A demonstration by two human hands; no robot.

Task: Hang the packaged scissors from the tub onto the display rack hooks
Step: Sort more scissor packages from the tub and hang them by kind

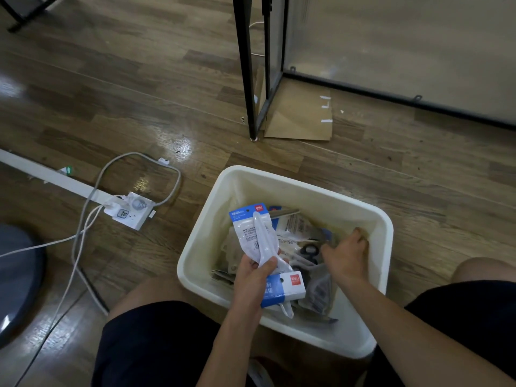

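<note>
While the power strip (pixel 129 210) and its looping grey cables (pixel 92 196) are lying out of the way on the wood floor (pixel 111 93) at far left, the action is sitting in the white tub (pixel 195 241) wedged between the person's knees, likely so both arms reach in easily. The left hand (pixel 252 277) is curling fingers and thumb round two blue-and-white scissor packs (pixel 261 247), one header card pointing up and away, the other down by the wrist; it is probably stockpiling them so several go up in one trip. Further right, more packaged scissors (pixel 304 247) are lying jumbled in the tub's bottom, black handles showing. The right hand (pixel 344 255) is digging among them with fingers bent, but I cannot tell whether it is actually gripping a pack. Up beyond, the black frame of the display rack (pixel 251 79) is standing on cardboard (pixel 304 118); its hooks are not showing, so no hanging yet.
</note>
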